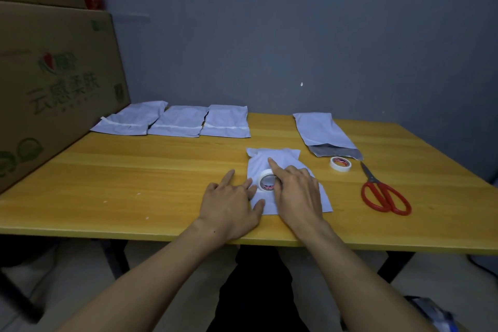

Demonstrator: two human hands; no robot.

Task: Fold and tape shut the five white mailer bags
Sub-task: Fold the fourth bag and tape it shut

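A white mailer bag (272, 155) lies near the front edge of the yellow table (134, 170). A white tape roll (265, 182) stands on edge on this bag. My right hand (299, 194) holds the roll, its index finger stretched forward over the top. My left hand (231, 203) lies flat with its fingertips pressing the bag's left edge. Three folded bags (177, 121) with a white strip across each sit in a row at the back left. Another bag (320, 129) lies at the back right with its grey flap open.
A second tape roll (340, 163) lies flat just below the open flap. Red-handled scissors (382, 191) lie to the right of it. A large cardboard box (54, 83) stands along the table's left side. A grey wall is behind the table.
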